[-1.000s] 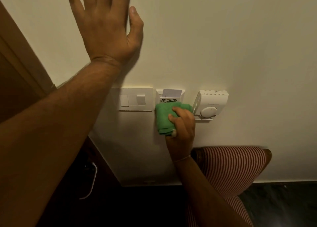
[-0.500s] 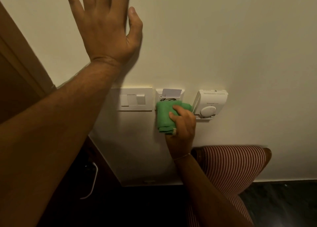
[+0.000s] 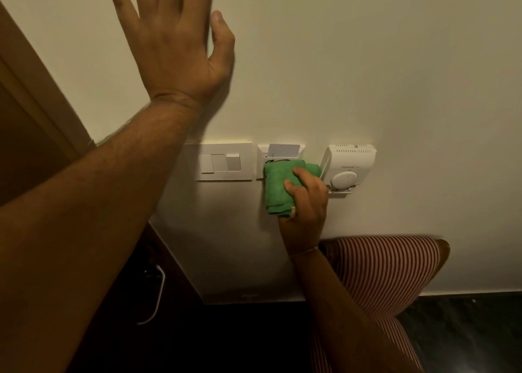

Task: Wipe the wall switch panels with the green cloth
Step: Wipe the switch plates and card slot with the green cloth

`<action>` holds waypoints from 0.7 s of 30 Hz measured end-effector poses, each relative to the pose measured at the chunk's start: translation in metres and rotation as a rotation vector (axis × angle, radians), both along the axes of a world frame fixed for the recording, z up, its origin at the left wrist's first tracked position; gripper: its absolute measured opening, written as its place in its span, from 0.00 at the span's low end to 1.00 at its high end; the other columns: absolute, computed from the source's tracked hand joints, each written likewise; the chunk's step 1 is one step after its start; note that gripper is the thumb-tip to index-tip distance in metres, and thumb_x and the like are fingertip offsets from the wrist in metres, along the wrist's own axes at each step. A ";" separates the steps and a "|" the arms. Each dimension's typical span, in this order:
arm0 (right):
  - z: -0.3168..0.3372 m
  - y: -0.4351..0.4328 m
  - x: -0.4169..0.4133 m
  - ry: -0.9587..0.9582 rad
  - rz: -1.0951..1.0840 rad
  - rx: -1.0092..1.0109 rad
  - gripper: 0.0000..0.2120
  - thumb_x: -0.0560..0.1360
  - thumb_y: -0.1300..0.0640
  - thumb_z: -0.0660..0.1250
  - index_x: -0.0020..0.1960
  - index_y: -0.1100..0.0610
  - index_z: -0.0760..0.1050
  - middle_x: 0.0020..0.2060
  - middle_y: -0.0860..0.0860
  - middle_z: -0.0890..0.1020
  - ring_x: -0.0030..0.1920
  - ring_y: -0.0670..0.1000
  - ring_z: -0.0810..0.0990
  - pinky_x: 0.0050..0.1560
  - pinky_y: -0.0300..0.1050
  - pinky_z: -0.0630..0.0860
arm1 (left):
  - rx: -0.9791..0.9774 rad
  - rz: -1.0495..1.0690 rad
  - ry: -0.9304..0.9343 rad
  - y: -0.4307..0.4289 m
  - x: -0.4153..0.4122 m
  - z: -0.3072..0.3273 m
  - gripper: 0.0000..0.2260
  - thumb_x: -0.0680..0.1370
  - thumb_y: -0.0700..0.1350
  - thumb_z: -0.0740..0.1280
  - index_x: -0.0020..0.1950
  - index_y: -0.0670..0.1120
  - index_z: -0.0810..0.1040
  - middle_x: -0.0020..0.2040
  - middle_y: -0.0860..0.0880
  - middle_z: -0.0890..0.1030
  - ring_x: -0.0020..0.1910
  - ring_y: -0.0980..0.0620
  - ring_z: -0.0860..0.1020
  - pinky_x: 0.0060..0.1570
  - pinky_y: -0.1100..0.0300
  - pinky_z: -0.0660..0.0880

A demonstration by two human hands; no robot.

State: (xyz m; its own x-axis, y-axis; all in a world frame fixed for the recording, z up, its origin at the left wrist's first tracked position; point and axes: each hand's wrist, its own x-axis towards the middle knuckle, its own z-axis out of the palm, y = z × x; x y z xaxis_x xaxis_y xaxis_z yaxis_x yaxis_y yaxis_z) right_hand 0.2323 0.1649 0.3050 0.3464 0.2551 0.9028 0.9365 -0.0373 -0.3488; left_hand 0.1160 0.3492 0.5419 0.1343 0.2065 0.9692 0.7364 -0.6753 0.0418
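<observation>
1. Three fittings are sitting in a row on the wall [image 3: 395,76]: the switch panel [image 3: 223,161] at the left, the key-card holder [image 3: 280,158] in the middle, the thermostat [image 3: 349,166] at the right.
2. A card [image 3: 284,150] is standing in the key-card holder's top slot.
3. The cloth [image 3: 278,187] is lying against the holder's lower part, hanging below it, between switch panel and thermostat.
4. The right hand [image 3: 306,203] is pressing on the cloth from the right, just beside the thermostat.
5. The left hand [image 3: 175,42] is lying flat on the wall, above the switch panel.
6. A chair [image 3: 387,271] is standing below the thermostat, against the wall.
7. A door frame [image 3: 36,96] is running along the far left.
</observation>
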 end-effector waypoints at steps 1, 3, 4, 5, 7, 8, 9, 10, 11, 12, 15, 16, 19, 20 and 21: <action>0.000 0.004 -0.004 0.001 0.011 0.011 0.14 0.75 0.60 0.77 0.58 0.57 0.77 0.65 0.57 0.80 0.66 0.60 0.78 0.68 0.57 0.79 | 0.008 -0.005 -0.007 0.001 0.000 -0.001 0.24 0.89 0.53 0.56 0.80 0.39 0.70 0.76 0.31 0.72 0.74 0.24 0.70 0.68 0.17 0.65; -0.001 0.009 -0.009 -0.017 0.053 0.005 0.14 0.75 0.61 0.77 0.58 0.56 0.78 0.65 0.56 0.79 0.66 0.60 0.78 0.71 0.54 0.76 | 0.029 -0.019 -0.022 0.003 0.000 -0.003 0.27 0.89 0.57 0.51 0.80 0.39 0.70 0.75 0.30 0.72 0.74 0.23 0.70 0.67 0.17 0.65; -0.001 0.012 -0.013 -0.041 0.078 -0.017 0.14 0.75 0.60 0.78 0.58 0.56 0.78 0.66 0.56 0.79 0.66 0.60 0.78 0.74 0.51 0.73 | 0.030 -0.041 -0.030 0.004 0.001 -0.004 0.28 0.89 0.58 0.50 0.79 0.39 0.69 0.75 0.29 0.72 0.73 0.23 0.70 0.66 0.16 0.65; 0.000 0.015 -0.016 -0.093 0.094 -0.043 0.12 0.77 0.58 0.76 0.59 0.56 0.78 0.67 0.55 0.79 0.66 0.60 0.78 0.76 0.48 0.70 | 0.028 -0.062 -0.039 0.005 0.002 -0.006 0.28 0.89 0.59 0.49 0.79 0.40 0.68 0.75 0.28 0.72 0.73 0.22 0.70 0.65 0.15 0.65; 0.005 0.019 -0.022 -0.222 0.115 -0.082 0.09 0.85 0.52 0.65 0.59 0.56 0.78 0.67 0.56 0.80 0.65 0.60 0.78 0.74 0.47 0.71 | 0.033 -0.077 -0.051 0.008 0.005 -0.009 0.26 0.89 0.60 0.49 0.80 0.44 0.64 0.75 0.28 0.72 0.73 0.22 0.70 0.65 0.16 0.66; 0.008 0.019 -0.023 -0.271 0.120 -0.097 0.13 0.87 0.48 0.60 0.59 0.56 0.78 0.66 0.56 0.81 0.64 0.59 0.78 0.70 0.49 0.74 | 0.036 -0.079 -0.053 0.009 0.005 -0.009 0.25 0.89 0.60 0.49 0.80 0.46 0.61 0.75 0.29 0.71 0.74 0.23 0.70 0.66 0.16 0.66; 0.011 0.018 -0.021 -0.304 0.126 -0.108 0.14 0.87 0.47 0.59 0.59 0.56 0.78 0.66 0.57 0.82 0.64 0.59 0.78 0.66 0.52 0.77 | 0.032 -0.081 -0.053 0.009 0.005 -0.009 0.24 0.89 0.60 0.49 0.80 0.47 0.60 0.76 0.29 0.71 0.74 0.23 0.69 0.66 0.16 0.66; 0.012 0.016 -0.018 -0.315 0.125 -0.108 0.12 0.86 0.48 0.62 0.59 0.55 0.78 0.66 0.57 0.80 0.64 0.59 0.78 0.63 0.54 0.77 | 0.027 -0.080 -0.053 0.009 0.005 -0.008 0.24 0.89 0.60 0.49 0.80 0.48 0.59 0.76 0.29 0.71 0.74 0.23 0.69 0.67 0.16 0.65; 0.013 0.012 -0.014 -0.306 0.096 -0.106 0.09 0.83 0.51 0.66 0.60 0.54 0.77 0.67 0.57 0.79 0.64 0.60 0.77 0.62 0.55 0.77 | 0.029 -0.076 -0.053 0.009 0.005 -0.007 0.25 0.89 0.60 0.49 0.81 0.47 0.59 0.76 0.29 0.70 0.75 0.23 0.69 0.67 0.16 0.65; 0.013 0.006 -0.010 -0.239 0.044 -0.099 0.11 0.79 0.53 0.71 0.60 0.53 0.77 0.66 0.56 0.77 0.64 0.60 0.76 0.61 0.55 0.76 | 0.032 -0.074 -0.050 0.008 0.004 -0.006 0.25 0.89 0.60 0.49 0.81 0.47 0.59 0.76 0.29 0.70 0.75 0.23 0.69 0.67 0.16 0.65; 0.014 -0.003 -0.003 0.007 -0.117 -0.029 0.22 0.70 0.58 0.82 0.59 0.51 0.77 0.61 0.55 0.74 0.60 0.59 0.75 0.56 0.55 0.77 | 0.052 -0.045 -0.027 0.005 0.004 -0.005 0.25 0.88 0.59 0.50 0.81 0.45 0.62 0.76 0.29 0.71 0.74 0.23 0.70 0.67 0.16 0.66; 0.015 -0.002 -0.005 0.069 -0.114 -0.005 0.22 0.70 0.57 0.82 0.60 0.52 0.76 0.60 0.55 0.73 0.59 0.59 0.74 0.55 0.56 0.78 | 0.064 -0.030 -0.029 0.005 0.004 -0.005 0.26 0.88 0.59 0.50 0.80 0.45 0.64 0.75 0.30 0.72 0.74 0.24 0.70 0.67 0.17 0.66; 0.012 0.010 -0.018 0.121 -0.050 -0.028 0.24 0.70 0.52 0.79 0.62 0.53 0.74 0.61 0.55 0.71 0.61 0.59 0.73 0.58 0.57 0.80 | 0.065 -0.014 -0.036 0.005 0.005 -0.005 0.26 0.88 0.58 0.50 0.79 0.42 0.68 0.75 0.31 0.74 0.73 0.25 0.72 0.67 0.17 0.66; 0.009 0.016 -0.025 0.092 -0.037 -0.067 0.29 0.67 0.53 0.82 0.63 0.53 0.73 0.63 0.55 0.70 0.62 0.59 0.72 0.62 0.56 0.79 | 0.049 -0.018 -0.036 0.004 0.004 -0.005 0.27 0.88 0.58 0.50 0.79 0.41 0.69 0.74 0.30 0.73 0.73 0.24 0.71 0.66 0.17 0.66; 0.003 0.021 -0.030 0.044 -0.023 -0.114 0.35 0.63 0.55 0.86 0.64 0.52 0.72 0.63 0.55 0.70 0.64 0.59 0.71 0.67 0.55 0.76 | 0.028 -0.022 -0.036 0.003 0.003 -0.005 0.28 0.89 0.58 0.50 0.79 0.40 0.69 0.75 0.29 0.73 0.73 0.23 0.71 0.66 0.17 0.66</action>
